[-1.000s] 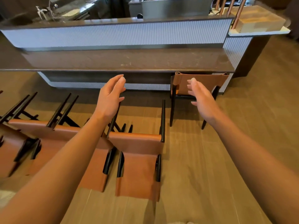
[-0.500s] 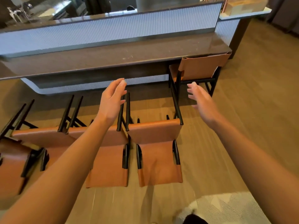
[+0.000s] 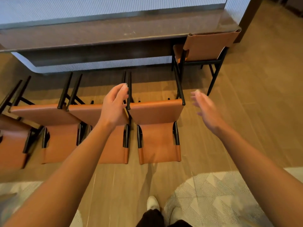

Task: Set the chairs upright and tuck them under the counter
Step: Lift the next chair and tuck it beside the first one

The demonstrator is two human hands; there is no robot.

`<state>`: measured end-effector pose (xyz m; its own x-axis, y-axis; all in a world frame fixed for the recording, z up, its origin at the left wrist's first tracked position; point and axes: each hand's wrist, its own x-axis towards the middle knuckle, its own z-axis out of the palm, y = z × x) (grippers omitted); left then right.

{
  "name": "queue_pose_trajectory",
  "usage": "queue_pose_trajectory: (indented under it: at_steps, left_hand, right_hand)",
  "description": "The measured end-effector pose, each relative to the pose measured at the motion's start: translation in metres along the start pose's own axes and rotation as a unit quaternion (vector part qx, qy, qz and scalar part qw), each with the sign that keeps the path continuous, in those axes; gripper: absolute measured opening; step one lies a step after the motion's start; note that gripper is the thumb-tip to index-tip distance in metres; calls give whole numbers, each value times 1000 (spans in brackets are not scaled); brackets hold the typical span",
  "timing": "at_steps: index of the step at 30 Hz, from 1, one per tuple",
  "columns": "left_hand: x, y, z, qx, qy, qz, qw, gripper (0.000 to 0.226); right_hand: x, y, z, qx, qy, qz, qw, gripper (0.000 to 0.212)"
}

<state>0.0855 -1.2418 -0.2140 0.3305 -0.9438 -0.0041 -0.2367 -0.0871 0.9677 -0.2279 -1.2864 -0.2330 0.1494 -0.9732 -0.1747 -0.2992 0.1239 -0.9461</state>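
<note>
Reaching with both grips loose and empty, I see the fallen chair (image 3: 157, 128) between them, legs toward the surface (image 3: 98, 35), left hand (image 3: 114, 105) nearer than right hand (image 3: 206, 110).

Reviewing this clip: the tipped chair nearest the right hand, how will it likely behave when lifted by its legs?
The chair probably stays rigid: its black legs look like thin solid bars. It likely pivots on its backrest, which lies on the floor, rather than sliding. The tan covering looks smooth, so the bare legs may offer the surer grip. Both hands, left and right, are open.
</note>
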Motion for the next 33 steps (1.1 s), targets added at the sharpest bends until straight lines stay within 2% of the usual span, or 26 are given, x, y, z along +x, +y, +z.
queue_pose_trajectory:
  at_steps: [2, 4, 6, 9, 10, 13, 15, 18, 21, 22, 25, 31, 33]
  left_hand:
    - [-17, -20, 4, 0, -5, -26, 1000, 60]
    - [-29, -39, 4, -7, -10, -54, 998, 54]
    - [-34, -59, 2, -14, -12, -81, 997, 47]
    - [-29, -91, -2, -25, -10, -126, 992, 48]
    - [-25, -102, -3, -29, -7, -142, 989, 48]
    - [-3, -140, -4, -29, -5, -181, 983, 31]
    - [18, -176, 2, -31, -9, -204, 978, 28]
    - [46, -231, 16, -39, -20, -227, 973, 36]
    - [73, -292, 35, -38, -16, -243, 969, 24]
    - [81, -315, 42, -38, -17, -249, 968, 23]
    - [100, -387, 65, -32, -27, -262, 964, 20]
    - [107, -543, 110, -25, -38, -298, 953, 30]
    - [107, -597, 125, -16, -24, -311, 950, 46]
  right_hand:
    - [-11, 18, 9, 8, -5, 17, 1000, 48]
    - [-17, 34, 19, 12, -17, 29, 999, 32]
    - [-16, 50, 30, 14, -28, 48, 998, 36]
    - [-1, 75, 46, 21, -33, 93, 995, 68]
    - [6, 84, 53, 22, -35, 107, 993, 69]
    - [33, 103, 76, 11, -46, 134, 990, 47]
    - [52, 125, 92, 22, -55, 150, 987, 26]
    - [82, 165, 117, 21, -64, 176, 982, 42]
    - [111, 230, 132, 35, -38, 204, 978, 29]
    - [121, 257, 136, 34, -37, 217, 975, 30]
    - [151, 333, 149, 23, -29, 250, 968, 63]
    - [199, 487, 170, 38, -11, 308, 951, 79]
    - [212, 536, 173, 35, -3, 310, 950, 77]
